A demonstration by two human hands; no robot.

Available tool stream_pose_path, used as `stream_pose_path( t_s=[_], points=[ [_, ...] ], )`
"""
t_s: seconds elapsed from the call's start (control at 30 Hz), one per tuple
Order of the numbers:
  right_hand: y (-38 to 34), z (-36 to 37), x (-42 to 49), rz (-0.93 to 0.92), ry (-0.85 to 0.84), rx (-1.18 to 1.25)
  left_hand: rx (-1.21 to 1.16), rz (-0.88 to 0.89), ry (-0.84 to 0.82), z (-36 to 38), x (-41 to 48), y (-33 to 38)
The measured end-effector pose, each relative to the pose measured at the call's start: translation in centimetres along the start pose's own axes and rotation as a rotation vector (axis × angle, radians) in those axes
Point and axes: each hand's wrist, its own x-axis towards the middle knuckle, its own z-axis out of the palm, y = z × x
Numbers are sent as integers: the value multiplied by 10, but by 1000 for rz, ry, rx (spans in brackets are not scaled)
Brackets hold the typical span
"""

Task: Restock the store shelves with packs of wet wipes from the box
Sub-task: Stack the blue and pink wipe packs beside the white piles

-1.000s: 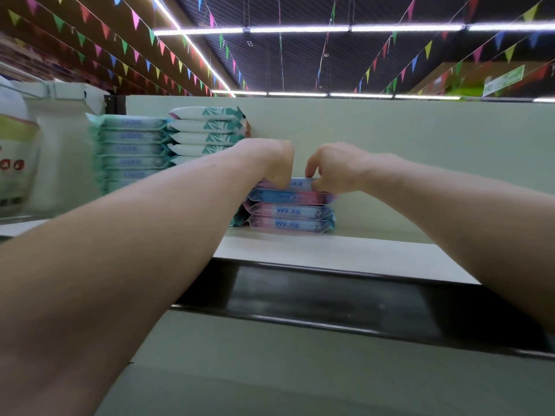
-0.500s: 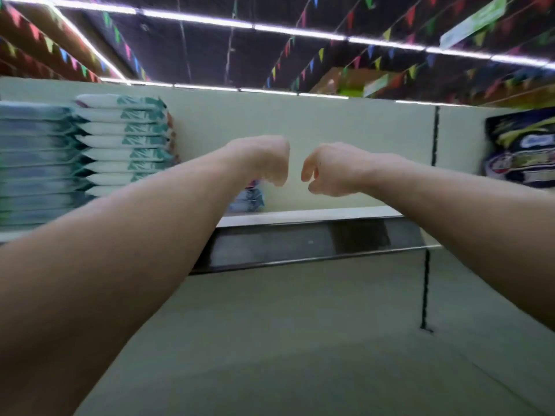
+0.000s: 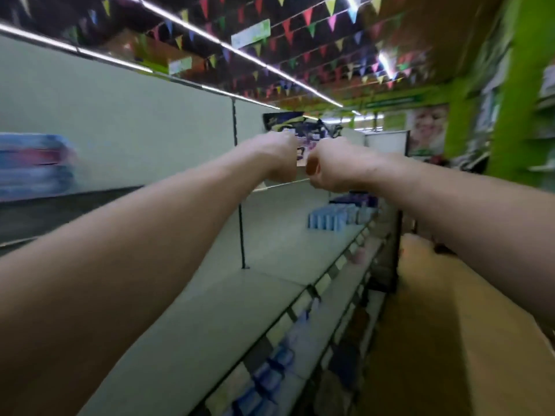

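Both my arms reach forward at chest height in front of the pale green shelf unit (image 3: 168, 130). My left hand (image 3: 277, 159) and my right hand (image 3: 329, 169) are curled into loose fists close together, and neither holds anything. The stack of pink and blue wet wipe packs (image 3: 33, 166) lies blurred on the upper shelf at the far left, well away from both hands. The box is out of view.
A bare shelf board (image 3: 270, 283) runs below my arms. Light blue packs (image 3: 327, 220) stand further along it, and dark packs (image 3: 300, 124) sit on the top shelf behind my hands. The aisle floor (image 3: 450, 325) opens on the right beside a green pillar (image 3: 516, 85).
Both hands have let go of the wipe pack on the stack and drawn back. The view has swung right, so the stack has slid to the far left.
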Motion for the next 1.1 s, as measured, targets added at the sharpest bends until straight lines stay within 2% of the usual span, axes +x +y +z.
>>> stream_pose_path(
  t_s=[0.23,0.33,0.53,0.63,0.83,1.1],
  points=[
    [104,-20,-114,288,-125,-96,-84,311,-93,14,-24,147],
    [147,-28,-170,410,-171,-124,-181,454,-113,12,-45,211],
    [220,-55,-305,641,-233,-201,-229,674,-189,8,-102,353],
    [248,-66,-373,741,-299,-244,-219,789,-224,4,-141,424],
    [291,-74,-503,950,-396,-177,-249,965,-346,11,-218,550],
    [337,-65,-627,1110,-460,-122,-217,1139,-462,23,-301,667]
  ],
)
